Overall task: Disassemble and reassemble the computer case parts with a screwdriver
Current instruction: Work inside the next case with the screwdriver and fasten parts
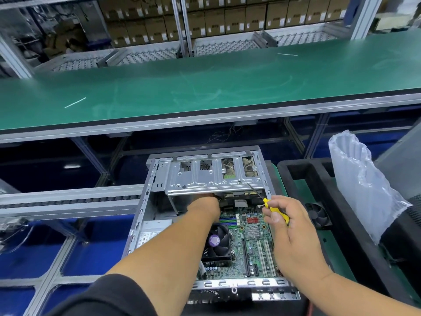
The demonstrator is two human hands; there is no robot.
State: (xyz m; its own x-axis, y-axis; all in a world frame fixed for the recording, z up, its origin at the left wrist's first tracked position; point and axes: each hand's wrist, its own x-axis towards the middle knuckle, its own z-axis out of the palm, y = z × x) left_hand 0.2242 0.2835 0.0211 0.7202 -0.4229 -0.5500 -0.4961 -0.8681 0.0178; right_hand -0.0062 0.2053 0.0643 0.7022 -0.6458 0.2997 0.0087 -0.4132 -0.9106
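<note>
Green bench (205, 87) spans behind the open computer case (205, 224). Right hand (293, 233) pinches the yellow screwdriver (273, 208), tip at the drive cage (214, 176) edge; left hand (205, 201) reaches beneath it, grip hidden.

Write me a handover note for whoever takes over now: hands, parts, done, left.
Right hand pinches the yellow-handled screwdriver, tip at the silver metal drive cage.
Left hand reaches under that cage; fingers hidden.
Open grey computer case lies flat, side panel off, green motherboard exposed.
Done: case opened.
Left: free the cage, then reassemble.
</note>
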